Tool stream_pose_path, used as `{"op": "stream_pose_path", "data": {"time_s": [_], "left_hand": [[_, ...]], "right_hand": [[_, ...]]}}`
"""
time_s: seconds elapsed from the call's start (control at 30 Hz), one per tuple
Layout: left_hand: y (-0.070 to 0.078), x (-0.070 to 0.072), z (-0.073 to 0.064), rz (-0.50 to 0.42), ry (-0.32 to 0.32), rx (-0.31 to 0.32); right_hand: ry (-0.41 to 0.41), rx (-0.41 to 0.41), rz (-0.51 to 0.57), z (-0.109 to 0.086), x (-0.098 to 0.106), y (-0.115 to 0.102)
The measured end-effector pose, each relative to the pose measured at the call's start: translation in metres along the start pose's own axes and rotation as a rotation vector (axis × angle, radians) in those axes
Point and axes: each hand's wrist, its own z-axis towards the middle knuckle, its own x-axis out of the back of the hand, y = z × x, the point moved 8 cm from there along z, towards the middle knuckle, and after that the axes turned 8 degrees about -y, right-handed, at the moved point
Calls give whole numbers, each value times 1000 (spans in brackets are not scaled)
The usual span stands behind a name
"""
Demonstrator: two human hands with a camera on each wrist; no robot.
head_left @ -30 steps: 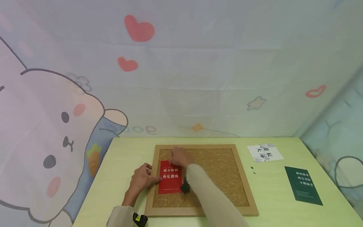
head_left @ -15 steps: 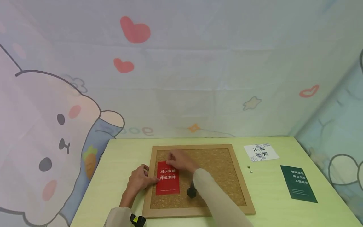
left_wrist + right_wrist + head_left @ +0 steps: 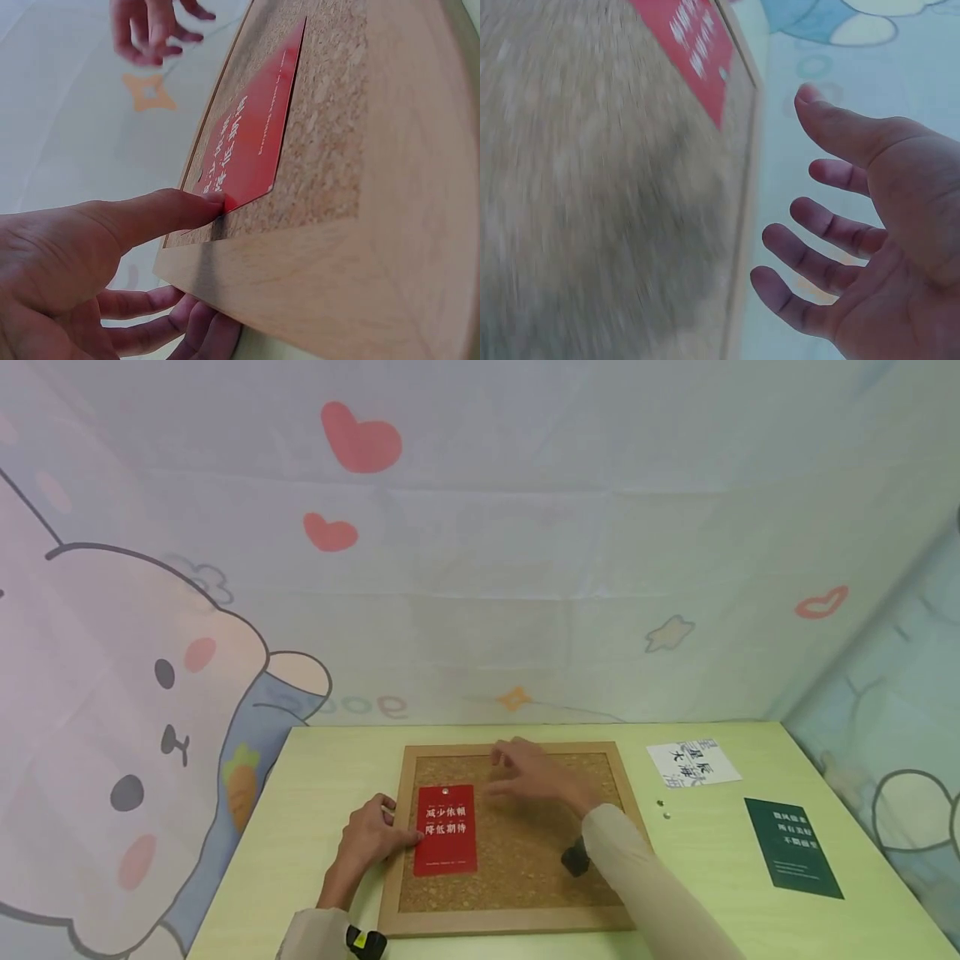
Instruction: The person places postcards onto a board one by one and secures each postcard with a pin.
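Note:
A red card with white writing lies on the left part of a wood-framed corkboard. At the card's top centre is a small shiny tack. My left hand grips the board's left frame, its thumb on the card's left edge and the other fingers curled against the frame's outer side. Over the upper middle of the cork, my right hand is apart from the card. In the right wrist view its fingers are spread and relaxed, with nothing held.
Right of the board, two small tacks lie on the pale green table. Behind them is a white card with dark writing, and a dark green card lies further right. A printed cloth backdrop stands behind the table.
My right hand has let go at the red card's top and moved right over the cork, uncovering the tack. The left hand keeps its place on the frame and card.

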Motion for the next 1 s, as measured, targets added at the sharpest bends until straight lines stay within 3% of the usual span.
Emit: {"op": "stream_pose_path", "data": {"time_s": [0.17, 0.37, 0.63, 0.8, 1.0], "left_hand": [[-1, 3, -1, 5, 3, -1], [-2, 5, -2, -8, 4, 0], [-1, 1, -3, 2, 2, 6], [-2, 1, -3, 16, 10, 1], [-2, 1, -3, 20, 10, -1]], "right_hand": [[49, -6, -46, -32, 35, 9], [109, -82, -23, -74, 66, 33], [216, -142, -124, -151, 101, 66], [279, -175, -176, -197, 114, 83], [291, -262, -225, -244, 115, 112]]}}
